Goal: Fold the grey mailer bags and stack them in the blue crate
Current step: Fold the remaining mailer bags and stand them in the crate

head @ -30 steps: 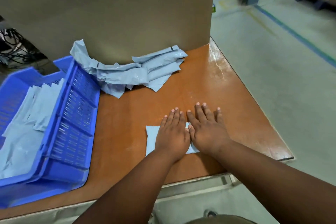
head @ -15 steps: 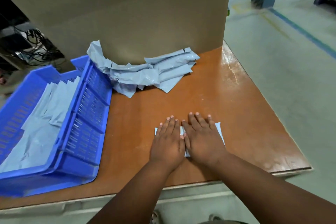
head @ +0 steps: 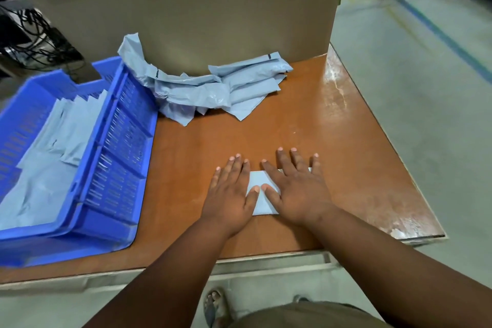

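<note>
Both hands — left hand (head: pixel 230 196), right hand (head: pixel 298 192) — press flat, fingers spread, on the folded mailer bag (head: pixel 259 201) — thin, slippery, springy, best pinched along its creased edge.

Bare table (head: pixel 306 120) lies open between the flat-pressed hands and the heap of unfolded mailer bags (head: pixel 213 88) by the cardboard wall (head: pixel 213 8), which blocks the far side; leftward, the blue crate (head: pixel 125 141) wall stands in the way, passable only over its rim
</note>
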A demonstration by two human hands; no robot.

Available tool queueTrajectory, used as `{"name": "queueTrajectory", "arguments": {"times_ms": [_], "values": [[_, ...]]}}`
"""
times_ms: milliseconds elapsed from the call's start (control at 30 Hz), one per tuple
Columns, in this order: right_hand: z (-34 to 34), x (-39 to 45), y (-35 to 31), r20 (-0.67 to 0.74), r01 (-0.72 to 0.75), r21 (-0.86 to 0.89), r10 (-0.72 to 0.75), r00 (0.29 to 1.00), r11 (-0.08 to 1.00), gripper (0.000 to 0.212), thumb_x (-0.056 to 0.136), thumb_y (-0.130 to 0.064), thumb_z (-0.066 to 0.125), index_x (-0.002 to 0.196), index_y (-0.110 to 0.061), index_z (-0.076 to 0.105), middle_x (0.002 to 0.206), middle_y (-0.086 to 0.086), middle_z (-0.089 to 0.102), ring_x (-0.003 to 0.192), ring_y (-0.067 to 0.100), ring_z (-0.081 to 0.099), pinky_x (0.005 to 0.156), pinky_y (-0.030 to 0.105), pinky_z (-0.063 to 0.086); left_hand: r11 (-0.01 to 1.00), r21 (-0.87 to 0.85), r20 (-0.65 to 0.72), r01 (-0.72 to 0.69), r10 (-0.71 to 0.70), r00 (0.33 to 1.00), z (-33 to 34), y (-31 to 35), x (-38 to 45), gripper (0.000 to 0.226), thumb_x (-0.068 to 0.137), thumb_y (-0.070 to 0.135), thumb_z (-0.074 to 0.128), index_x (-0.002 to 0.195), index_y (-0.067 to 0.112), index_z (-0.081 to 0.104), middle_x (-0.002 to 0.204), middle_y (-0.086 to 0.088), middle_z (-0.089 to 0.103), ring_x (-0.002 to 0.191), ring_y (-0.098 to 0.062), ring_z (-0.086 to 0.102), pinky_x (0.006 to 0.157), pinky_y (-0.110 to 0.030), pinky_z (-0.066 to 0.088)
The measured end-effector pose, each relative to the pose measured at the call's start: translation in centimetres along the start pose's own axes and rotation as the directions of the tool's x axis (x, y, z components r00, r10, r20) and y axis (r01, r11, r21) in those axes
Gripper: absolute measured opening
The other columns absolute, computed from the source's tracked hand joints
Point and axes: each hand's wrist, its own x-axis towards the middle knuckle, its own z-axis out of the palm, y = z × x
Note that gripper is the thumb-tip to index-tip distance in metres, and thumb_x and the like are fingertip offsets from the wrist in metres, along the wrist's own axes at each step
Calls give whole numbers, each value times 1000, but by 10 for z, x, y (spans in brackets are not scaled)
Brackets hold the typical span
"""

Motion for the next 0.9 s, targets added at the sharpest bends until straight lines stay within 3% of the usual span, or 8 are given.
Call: {"name": "queueTrajectory", "arguments": {"times_ms": [133, 300, 400, 467, 600, 733, 800, 900], "values": [[-4, -11, 17, 25, -37, 7, 37, 999, 999, 80, 96, -81, 1, 167, -44, -1, 179, 1, -8, 164, 32, -8, 124, 68, -11, 998, 41, 53, 52, -54, 997, -2, -20, -11, 75, 106, 63, 5, 171, 26, 1, 178, 3, -10, 162, -12, -17, 133, -47, -4], [-8, -25, 48, 43, -30, 25, 29, 999, 999, 75, 103, -72, 1, 169, -37, -1, 178, 3, -9, 164, 25, -13, 128, 62, -7, 986, 47, 90, 161, -164, 982, -11, -24, -20, 82, 101, 68, -2, 171, 24, 0, 178, 3, -11, 163, -16, -14, 132, -51, -2], [-19, -21, 59, 21, 23, 112, -25, 999, 993, 68, 102, -72, 30, 160, -37, 34, 173, 0, 20, 162, 25, 12, 130, 60, 7, 987, 21, 139, 162, -164, 977, -23, -23, -15, 79, 104, 68, 13, 170, 24, 7, 179, 0, -5, 164, -20, -9, 132, -56, 2], [-31, -13, 60, -4, 67, 154, -67, 998, 986, 57, 94, -73, 53, 138, -37, 57, 146, -4, 45, 142, 24, 41, 122, 51, 30, 995, -52, 130, 80, -73, 989, -37, -18, -3, 76, 102, 68, 32, 167, 29, 17, 178, 2, 11, 164, -22, 2, 131, -57, 5], [-47, 1, 51, 73, 118, 156, -131, 989, 981, 56, 83, -71, 67, 125, -35, 60, 119, -5, 49, 115, 20, 51, 97, 39, 47, 988, -42, 162, -149, 154, 975, -65, 12, 21, 76, 93, 63, 57, 158, 30, 33, 158, 2, 47, 148, -23, 40, 129, -57, 17], [-48, -14, 38, -12, 156, 101, -155, 988, 983, 59, 96, -63, 42, 143, -29, 53, 141, 2, 51, 138, 29, 49, 120, 49, 35, 973, 1, 84, -230, 229, 970, -68, 47, 20, 64, 98, 56, 40, 150, 19, 47, 152, -4, 51, 144, -28, 45, 127, -55, 25], [-35, -38, 34, -57, 204, 51, -201, 978, 978, 66, 102, -60, 38, 158, -26, 42, 166, 5, 38, 156, 29, 34, 128, 56, 22, 969, 16, 69, -245, 243, 967, -52, 55, 0, 72, 99, 55, 30, 160, 17, 38, 168, -7, 36, 158, -27, 28, 128, -56, 22], [2, -71, 34, -119, 238, -30, -240, 963, 971, 71, 105, -61, 36, 163, -20, 40, 172, 12, 31, 159, 31, 29, 127, 58, 18, 974, 110, 45, -198, 194, 980, -20, 46, -35, 73, 106, 54, 25, 170, 23, 13, 179, -6, 5, 165, -28, 0, 130, -61, 8]]}}
